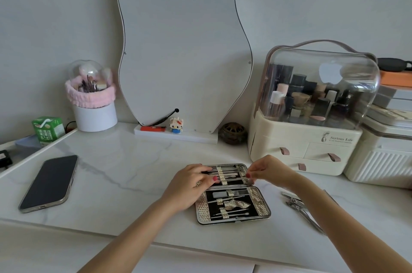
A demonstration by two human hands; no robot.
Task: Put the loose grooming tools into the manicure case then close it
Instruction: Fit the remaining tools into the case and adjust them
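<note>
The manicure case (231, 193) lies open flat on the white counter (133, 174), its far half under both hands: the left hand (191, 185) rests across the left end with fingers fairly straight, while the right hand (267, 171) pinches at the far right corner — whether it has a tool in its grip I cannot tell. Loose clippers (299, 207) wait on the counter just right of the case. Those steel tools look light, stiff and slippery, best taken mid-handle; the case is rigid and hinged — fold it by the near edge.
</note>
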